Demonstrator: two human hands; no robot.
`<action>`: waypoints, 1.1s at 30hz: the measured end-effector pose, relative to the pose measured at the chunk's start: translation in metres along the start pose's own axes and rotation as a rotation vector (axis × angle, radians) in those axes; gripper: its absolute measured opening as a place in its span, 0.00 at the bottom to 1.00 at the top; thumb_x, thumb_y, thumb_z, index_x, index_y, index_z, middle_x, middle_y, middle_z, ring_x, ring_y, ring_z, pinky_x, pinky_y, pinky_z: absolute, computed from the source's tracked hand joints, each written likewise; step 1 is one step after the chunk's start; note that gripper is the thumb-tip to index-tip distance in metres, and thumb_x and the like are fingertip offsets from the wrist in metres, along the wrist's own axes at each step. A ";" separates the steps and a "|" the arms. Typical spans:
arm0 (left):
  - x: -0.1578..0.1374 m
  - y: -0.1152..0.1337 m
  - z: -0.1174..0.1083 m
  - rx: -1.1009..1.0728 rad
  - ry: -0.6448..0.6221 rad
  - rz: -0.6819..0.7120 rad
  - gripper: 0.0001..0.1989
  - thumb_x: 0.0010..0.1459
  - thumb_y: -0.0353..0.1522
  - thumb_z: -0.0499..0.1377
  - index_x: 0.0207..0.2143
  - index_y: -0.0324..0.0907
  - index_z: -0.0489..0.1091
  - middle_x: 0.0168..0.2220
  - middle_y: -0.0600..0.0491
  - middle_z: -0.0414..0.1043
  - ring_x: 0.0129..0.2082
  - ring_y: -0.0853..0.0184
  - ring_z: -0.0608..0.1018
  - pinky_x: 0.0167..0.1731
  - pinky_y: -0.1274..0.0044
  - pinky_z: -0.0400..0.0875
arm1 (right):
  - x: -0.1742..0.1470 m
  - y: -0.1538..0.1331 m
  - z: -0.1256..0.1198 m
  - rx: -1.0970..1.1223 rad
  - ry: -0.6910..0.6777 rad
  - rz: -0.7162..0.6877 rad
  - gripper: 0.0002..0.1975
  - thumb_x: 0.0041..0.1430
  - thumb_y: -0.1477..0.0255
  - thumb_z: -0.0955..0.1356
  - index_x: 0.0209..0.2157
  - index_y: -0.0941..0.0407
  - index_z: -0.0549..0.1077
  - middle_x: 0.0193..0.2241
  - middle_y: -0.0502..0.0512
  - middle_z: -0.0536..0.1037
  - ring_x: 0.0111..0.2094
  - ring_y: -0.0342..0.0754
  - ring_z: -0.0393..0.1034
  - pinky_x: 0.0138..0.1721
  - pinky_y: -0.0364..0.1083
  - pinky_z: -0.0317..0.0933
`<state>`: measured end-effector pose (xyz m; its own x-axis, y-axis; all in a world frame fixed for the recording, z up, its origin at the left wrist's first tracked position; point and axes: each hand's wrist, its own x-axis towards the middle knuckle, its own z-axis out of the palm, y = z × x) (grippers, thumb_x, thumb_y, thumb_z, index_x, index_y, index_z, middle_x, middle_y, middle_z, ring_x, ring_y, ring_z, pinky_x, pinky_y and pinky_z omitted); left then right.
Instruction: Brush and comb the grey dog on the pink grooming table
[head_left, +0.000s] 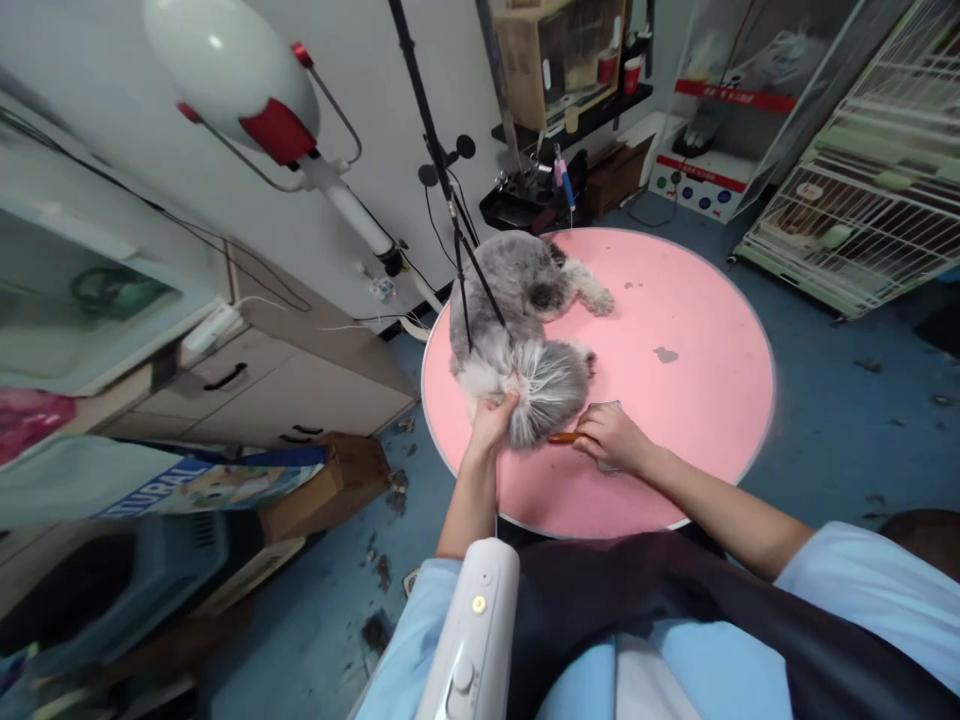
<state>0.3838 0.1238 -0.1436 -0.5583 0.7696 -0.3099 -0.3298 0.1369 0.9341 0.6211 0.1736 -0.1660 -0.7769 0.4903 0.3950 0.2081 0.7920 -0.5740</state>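
A grey and white dog [491, 275] lies curled on a round pink table [705, 330]. Long pale fur [551, 385] fans out from a parting at its near end. My left hand [493, 420] grips this end, thumb pressed into the fur and the other fingers mostly hidden. Just right of the fur, my right hand [611, 437] is closed around a tool with an orange-brown handle [564, 438]. The handle points left and its tip meets the fur's edge. Flat, pale corners of the tool show beside the hand, but its head is mostly covered.
A white device with a knob [472, 620] rises in front of my body. A black stand [442, 165] and a large white-and-red dryer-like machine [232, 80] are behind the table. Wire cages [847, 215] stand right, drawers [247, 385] left. Hair tufts [397, 490] litter the blue floor.
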 end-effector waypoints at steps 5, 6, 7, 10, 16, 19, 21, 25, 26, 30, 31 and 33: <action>-0.005 -0.002 0.009 -0.076 0.040 0.072 0.27 0.36 0.41 0.76 0.38 0.38 0.78 0.41 0.46 0.82 0.51 0.54 0.80 0.56 0.67 0.70 | 0.021 0.011 0.005 -0.010 0.033 -0.006 0.20 0.72 0.64 0.58 0.31 0.57 0.73 0.27 0.56 0.75 0.33 0.51 0.68 0.52 0.57 0.61; -0.005 -0.001 0.009 -0.075 0.038 0.081 0.26 0.37 0.42 0.76 0.38 0.38 0.78 0.42 0.45 0.82 0.52 0.53 0.80 0.56 0.67 0.70 | 0.019 0.010 0.005 -0.008 -0.034 -0.055 0.19 0.70 0.62 0.60 0.32 0.57 0.74 0.29 0.57 0.76 0.34 0.51 0.68 0.50 0.57 0.62; -0.005 -0.001 0.009 -0.069 0.035 0.079 0.26 0.38 0.42 0.76 0.38 0.38 0.78 0.41 0.45 0.82 0.52 0.53 0.80 0.56 0.66 0.70 | 0.015 0.010 0.003 -0.013 -0.104 -0.107 0.18 0.68 0.61 0.62 0.33 0.58 0.75 0.32 0.60 0.78 0.37 0.53 0.69 0.50 0.57 0.62; -0.004 -0.001 0.006 -0.056 0.022 0.043 0.26 0.38 0.43 0.75 0.37 0.37 0.78 0.40 0.45 0.82 0.49 0.53 0.81 0.55 0.65 0.71 | -0.006 0.012 -0.005 -0.070 -0.203 -0.202 0.16 0.65 0.61 0.65 0.34 0.58 0.75 0.45 0.68 0.78 0.50 0.60 0.68 0.53 0.62 0.58; -0.005 -0.013 0.011 -0.075 0.028 0.043 0.25 0.39 0.43 0.75 0.37 0.38 0.77 0.42 0.46 0.82 0.50 0.54 0.81 0.56 0.66 0.70 | 0.013 -0.006 -0.010 0.124 0.095 0.072 0.13 0.68 0.69 0.59 0.29 0.55 0.69 0.27 0.55 0.72 0.33 0.51 0.67 0.40 0.52 0.64; -0.009 -0.017 0.019 -0.090 0.076 0.019 0.22 0.43 0.41 0.74 0.38 0.38 0.77 0.43 0.45 0.82 0.50 0.53 0.81 0.55 0.65 0.72 | 0.061 -0.010 -0.005 0.396 0.445 0.341 0.12 0.67 0.64 0.61 0.31 0.54 0.67 0.29 0.53 0.72 0.32 0.49 0.68 0.37 0.49 0.66; -0.011 -0.018 0.023 -0.102 0.154 0.010 0.19 0.46 0.37 0.72 0.39 0.38 0.77 0.45 0.45 0.82 0.52 0.53 0.80 0.55 0.65 0.73 | 0.083 0.000 -0.012 0.501 0.618 0.459 0.11 0.62 0.61 0.66 0.33 0.54 0.67 0.29 0.51 0.73 0.31 0.49 0.69 0.36 0.49 0.67; -0.011 -0.019 0.022 -0.103 0.227 0.035 0.13 0.50 0.33 0.70 0.39 0.39 0.77 0.48 0.46 0.81 0.56 0.56 0.78 0.58 0.68 0.70 | 0.085 0.015 -0.032 0.337 1.002 0.519 0.11 0.60 0.60 0.68 0.32 0.53 0.67 0.33 0.54 0.73 0.37 0.51 0.71 0.43 0.52 0.68; -0.011 -0.020 0.020 -0.094 0.216 0.025 0.13 0.50 0.33 0.70 0.39 0.39 0.77 0.48 0.46 0.81 0.57 0.56 0.78 0.59 0.68 0.70 | 0.081 0.013 -0.032 0.301 1.064 0.495 0.11 0.61 0.61 0.68 0.32 0.53 0.67 0.35 0.55 0.74 0.38 0.51 0.71 0.45 0.52 0.68; -0.005 -0.024 0.015 -0.077 0.143 0.013 0.16 0.51 0.35 0.70 0.43 0.40 0.77 0.51 0.46 0.79 0.56 0.56 0.78 0.60 0.65 0.70 | 0.071 -0.007 -0.012 0.539 0.650 0.335 0.13 0.59 0.59 0.70 0.31 0.53 0.69 0.37 0.56 0.78 0.40 0.52 0.74 0.46 0.53 0.70; -0.003 -0.025 0.014 -0.077 0.117 0.040 0.18 0.51 0.35 0.70 0.44 0.41 0.77 0.52 0.46 0.79 0.57 0.56 0.78 0.60 0.64 0.69 | 0.069 -0.007 -0.009 0.583 0.612 0.373 0.13 0.59 0.59 0.70 0.31 0.54 0.69 0.37 0.57 0.79 0.40 0.52 0.75 0.44 0.53 0.71; 0.000 -0.027 0.010 -0.067 0.118 0.094 0.19 0.51 0.35 0.70 0.46 0.42 0.77 0.53 0.47 0.78 0.60 0.56 0.75 0.63 0.65 0.66 | 0.061 -0.002 -0.010 0.586 0.684 0.486 0.14 0.58 0.58 0.70 0.32 0.54 0.68 0.39 0.58 0.79 0.38 0.52 0.76 0.40 0.52 0.71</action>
<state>0.4006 0.1262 -0.1668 -0.6732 0.6982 -0.2436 -0.3193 0.0228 0.9474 0.5794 0.2059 -0.1332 -0.1422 0.9590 0.2453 -0.0562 0.2396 -0.9693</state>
